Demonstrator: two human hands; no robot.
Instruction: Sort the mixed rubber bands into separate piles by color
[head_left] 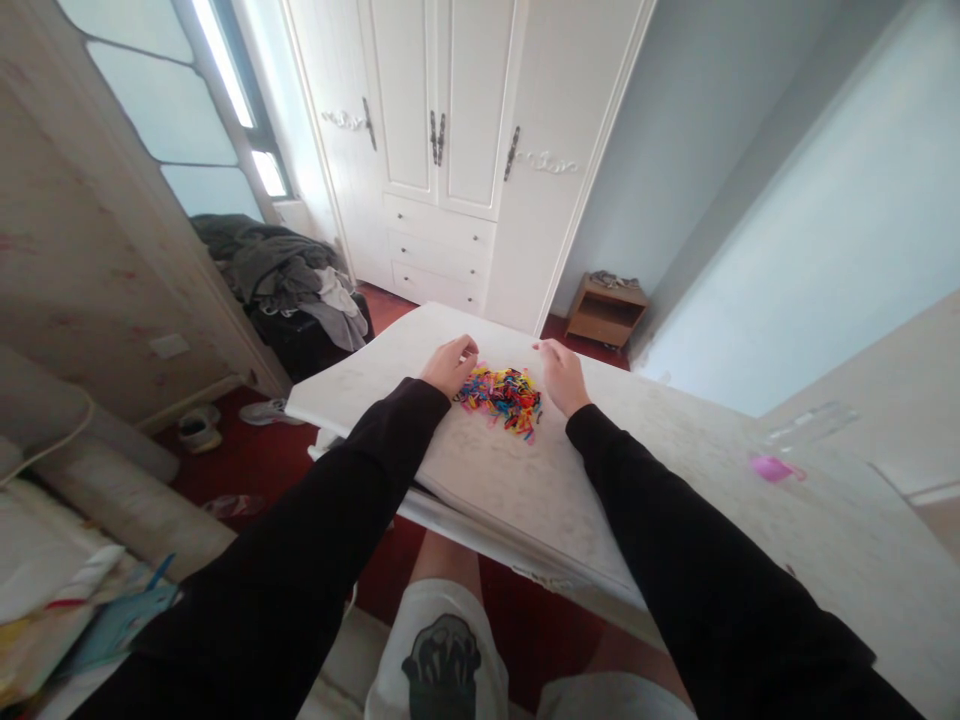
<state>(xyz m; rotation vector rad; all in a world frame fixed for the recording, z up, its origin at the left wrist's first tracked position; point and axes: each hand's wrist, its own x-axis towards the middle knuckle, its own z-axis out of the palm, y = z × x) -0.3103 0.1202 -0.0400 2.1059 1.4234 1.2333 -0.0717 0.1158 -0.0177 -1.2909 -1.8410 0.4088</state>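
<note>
Currently both hands are on the white tabletop (675,440), flanking a pile of small coloured elastic bands (502,393). The pile sits between the hands, toward the far edge of the tabletop, loose and not in any container.

Left hand (450,362): fingers curled inward, knuckles up, touching the left edge of the pile. Can't tell whether it has any bands pinched; the fingertips are hidden under the hand.

Right hand (562,375): lying loose and unclenched, palm down, just beside the right edge of the pile, grasping nothing visible. Both arms are in black sleeves.

Containers:
- clear plastic item (810,425) on the right part of the tabletop, well apart from the pile, with a pink piece (772,467) at its near end. Too blurred to tell bag from box, or what's in it.
- wooden bedside stand (606,310) on the floor by the far wall, grey cloth lying on top, open shelf below looks dark.
- dark case (300,345) on the floor at left, clothes (277,265) heaped on it.

White wardrobe (450,130) behind the tabletop, doors and drawers shut.
</note>
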